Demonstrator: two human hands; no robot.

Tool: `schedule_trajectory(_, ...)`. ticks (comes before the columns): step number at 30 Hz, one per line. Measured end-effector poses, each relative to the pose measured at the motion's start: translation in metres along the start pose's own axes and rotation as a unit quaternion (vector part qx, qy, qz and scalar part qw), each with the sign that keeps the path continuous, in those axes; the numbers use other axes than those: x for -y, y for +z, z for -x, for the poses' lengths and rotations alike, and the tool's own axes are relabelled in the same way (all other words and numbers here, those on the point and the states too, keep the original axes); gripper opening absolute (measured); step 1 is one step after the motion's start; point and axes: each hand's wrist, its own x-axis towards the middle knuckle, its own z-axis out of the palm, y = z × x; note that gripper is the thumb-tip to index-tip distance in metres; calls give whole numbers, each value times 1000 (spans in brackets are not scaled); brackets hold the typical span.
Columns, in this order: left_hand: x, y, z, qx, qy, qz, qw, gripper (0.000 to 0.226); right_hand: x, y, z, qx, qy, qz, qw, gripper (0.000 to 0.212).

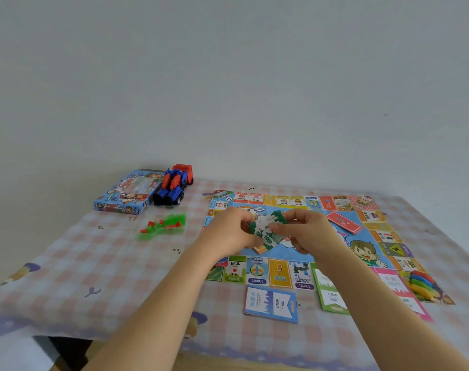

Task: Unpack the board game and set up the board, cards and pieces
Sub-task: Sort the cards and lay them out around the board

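Observation:
The colourful game board (pixel 372 238) lies flat on the right half of the table. Above its middle, my left hand (pixel 232 232) and my right hand (pixel 305 231) both pinch a stack of green-and-white play money (pixel 266 230) marked 1000. A red card pile (pixel 343 222) rests on the board behind my right hand. A blue card (pixel 272 303), a green card (pixel 331 293) and a pink card (pixel 404 293) lie along the board's near edge. Coloured player pieces (pixel 423 286) sit piled on the board's near right corner.
The blue game box (pixel 123 195) lies at the back left with a red-and-blue toy truck (pixel 174 187) beside it. Small green and red plastic houses (pixel 163 226) are scattered left of the board. A pink checked cloth (pixel 94 263) covers the table; a wall stands behind.

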Motion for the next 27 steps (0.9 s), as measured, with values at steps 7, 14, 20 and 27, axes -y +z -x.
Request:
schedule_trajectory(7, -12, 22, -1, 35, 34, -108, 993, 17, -8, -20, 7, 35, 12, 215, 976, 17)
schedule_trajectory(14, -16, 31, -1, 49, 32, -136, 989, 31, -16, -27, 8, 50, -12, 259, 964, 14)
schedule_trajectory(20, -15, 36, -3, 12, 45, -150, 988, 24, -17, -25, 8, 64, -38, 305, 949, 9)
schedule_trajectory(27, -19, 28, 1, -141, 76, -102, 982, 16, -10, -34, 5, 2, -45, 303, 952, 8)
